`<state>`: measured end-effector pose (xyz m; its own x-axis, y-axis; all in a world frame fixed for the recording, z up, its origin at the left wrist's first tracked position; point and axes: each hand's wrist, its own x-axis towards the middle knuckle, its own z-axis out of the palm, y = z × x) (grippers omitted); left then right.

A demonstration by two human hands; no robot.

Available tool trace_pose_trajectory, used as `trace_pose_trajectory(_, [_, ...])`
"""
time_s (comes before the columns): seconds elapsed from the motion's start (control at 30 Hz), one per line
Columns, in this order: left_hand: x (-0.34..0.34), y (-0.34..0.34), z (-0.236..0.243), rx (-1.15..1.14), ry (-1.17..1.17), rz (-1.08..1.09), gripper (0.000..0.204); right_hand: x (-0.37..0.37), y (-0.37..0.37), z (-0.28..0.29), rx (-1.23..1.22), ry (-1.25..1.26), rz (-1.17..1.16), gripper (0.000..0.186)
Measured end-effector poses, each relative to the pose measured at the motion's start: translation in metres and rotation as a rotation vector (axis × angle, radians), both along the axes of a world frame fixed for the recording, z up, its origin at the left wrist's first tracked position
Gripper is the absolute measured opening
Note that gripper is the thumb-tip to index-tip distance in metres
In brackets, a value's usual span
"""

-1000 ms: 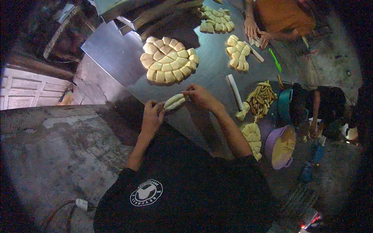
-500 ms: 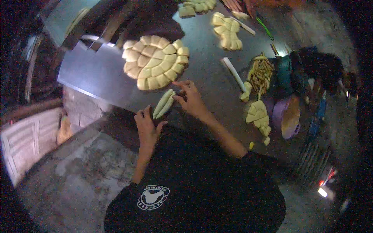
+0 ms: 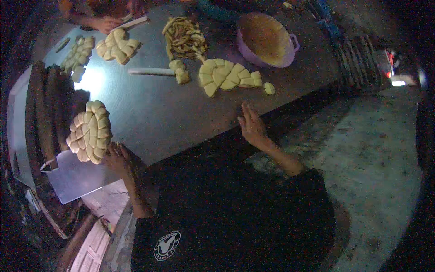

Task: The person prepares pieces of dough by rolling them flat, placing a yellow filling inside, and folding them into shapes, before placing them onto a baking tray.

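Palm down, my left hand (image 3: 118,156) lies beside a big cluster of cut pale dough (image 3: 89,131), its fingers loosely stretched; whether anything lies under them I cannot tell. My right hand (image 3: 251,124) is open, fingers extended, near the front edge of the metal table (image 3: 195,120), with nothing visible in it. Beyond it lie a cut dough slab (image 3: 222,75) and a small dough lump (image 3: 268,88). A white rolling pin (image 3: 152,71) ends at more dough pieces (image 3: 180,72). The long dough piece seen earlier between my hands is not visible.
A pile of brownish strips (image 3: 186,38), a purple tub (image 3: 244,54) and a teal container (image 3: 217,11) stand toward the back. At top left a co-worker's hand (image 3: 108,25) is near another rolling pin (image 3: 135,21) and dough (image 3: 118,45). Dark slatted metalwork (image 3: 358,59) is at right.
The view has swung right, shifting the table's contents leftward. My hands have moved apart from where they flanked the long dough piece, which is now out of sight.
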<state>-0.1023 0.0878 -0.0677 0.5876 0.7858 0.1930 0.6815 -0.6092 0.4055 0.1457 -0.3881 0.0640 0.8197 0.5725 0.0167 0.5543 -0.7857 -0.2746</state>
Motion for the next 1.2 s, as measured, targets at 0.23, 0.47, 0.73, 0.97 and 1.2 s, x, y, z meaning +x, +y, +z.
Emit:
trace_pose_trajectory(0.23, [-0.007,-0.034,0.022,0.338,0.151,0.015,0.082,0.007,-0.054,-0.013,-0.095,0.066,0.123,0.068])
trace_pose_trajectory(0.47, [0.007,-0.085,0.061,-0.133,-0.107,0.198,0.068,-0.017,0.038,0.017,0.192,0.359,0.417,0.066])
trace_pose_trajectory(0.73, [0.068,-0.095,0.121,-0.166,-0.230,-0.182,0.028,-0.023,0.190,-0.043,0.139,0.305,0.894,0.061])
trace_pose_trajectory(0.97, [0.099,-0.117,0.107,-0.397,-0.020,-0.674,0.049,0.062,0.243,-0.051,0.134,0.304,0.861,0.049])
trace_pose_trajectory(1.2, [0.180,-0.096,0.058,0.181,0.256,-0.853,0.062,0.078,0.242,0.031,0.278,0.251,0.196,0.036])
